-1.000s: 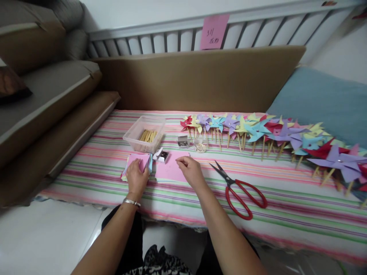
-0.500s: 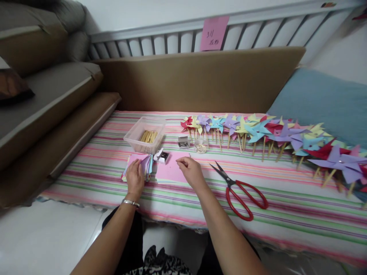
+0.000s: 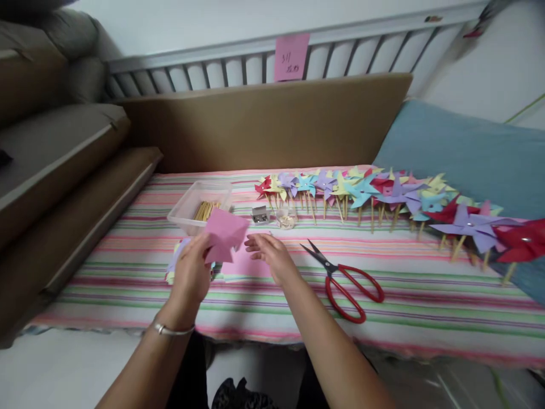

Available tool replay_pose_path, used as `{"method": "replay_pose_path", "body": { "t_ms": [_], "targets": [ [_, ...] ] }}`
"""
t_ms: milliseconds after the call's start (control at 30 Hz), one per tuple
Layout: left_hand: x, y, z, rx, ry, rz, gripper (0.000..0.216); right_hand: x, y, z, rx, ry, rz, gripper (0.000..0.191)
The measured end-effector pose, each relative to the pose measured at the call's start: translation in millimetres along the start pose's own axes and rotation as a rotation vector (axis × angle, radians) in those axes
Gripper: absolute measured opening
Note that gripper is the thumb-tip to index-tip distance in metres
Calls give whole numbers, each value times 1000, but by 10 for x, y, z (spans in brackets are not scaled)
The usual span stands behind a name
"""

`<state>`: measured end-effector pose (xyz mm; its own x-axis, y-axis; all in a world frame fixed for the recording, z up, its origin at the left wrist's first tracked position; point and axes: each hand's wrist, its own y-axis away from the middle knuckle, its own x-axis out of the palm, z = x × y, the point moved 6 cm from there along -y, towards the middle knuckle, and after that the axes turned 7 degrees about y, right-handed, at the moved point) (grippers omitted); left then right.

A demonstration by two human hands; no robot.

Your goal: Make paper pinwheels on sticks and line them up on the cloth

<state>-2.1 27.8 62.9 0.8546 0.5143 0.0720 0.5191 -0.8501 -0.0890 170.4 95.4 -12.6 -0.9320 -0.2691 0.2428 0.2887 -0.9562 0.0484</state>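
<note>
My left hand (image 3: 190,272) is raised above the striped cloth and pinches a pink paper square (image 3: 224,234) at its lower edge. Under it lies a stack of coloured paper squares (image 3: 174,264). My right hand (image 3: 269,257) hovers beside the lifted sheet with its fingers loosely spread and nothing in them. It hangs over a second pink sheet (image 3: 244,266) lying flat on the cloth.
A clear plastic tub of wooden sticks (image 3: 196,208) stands behind the hands. Two small containers of pins (image 3: 260,215) sit beside it. Red-handled scissors (image 3: 343,280) lie to the right. A long row of paper pinwheels (image 3: 383,196) runs along the back right. A brown board (image 3: 264,122) stands behind.
My left hand has lifted a pink sheet off the stack and raised it. My right hand opened from a pinch and moved slightly toward it. The view shifted right.
</note>
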Motion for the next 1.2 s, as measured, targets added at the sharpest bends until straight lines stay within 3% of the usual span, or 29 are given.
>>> {"method": "replay_pose_path", "body": {
  "t_ms": [100,200,300,467,667,833,1000,1200],
  "targets": [
    [454,-90,354,-181,173,103,19,9,7,-23,122,-297,30,46],
    [764,-164,684,-334,365,161,21,-145,-43,-88,153,-314,-135,41],
    [880,-196,884,-469,509,203,26,-292,-109,-144,135,-271,-294,30],
    [854,-199,992,-601,475,367,31,-309,-187,-153,72,-164,-364,20],
    [772,-269,1069,-624,410,348,37,-240,-177,-225,92,-62,-359,22],
    [715,-360,1072,-484,332,331,32,-242,-152,-212,147,-173,-317,33],
    [691,-386,972,-294,133,357,22,-237,-143,-193,213,-273,-237,29],
    [721,-374,1094,-349,218,359,22,-269,-141,-212,188,-199,-211,17]
  ]
}}
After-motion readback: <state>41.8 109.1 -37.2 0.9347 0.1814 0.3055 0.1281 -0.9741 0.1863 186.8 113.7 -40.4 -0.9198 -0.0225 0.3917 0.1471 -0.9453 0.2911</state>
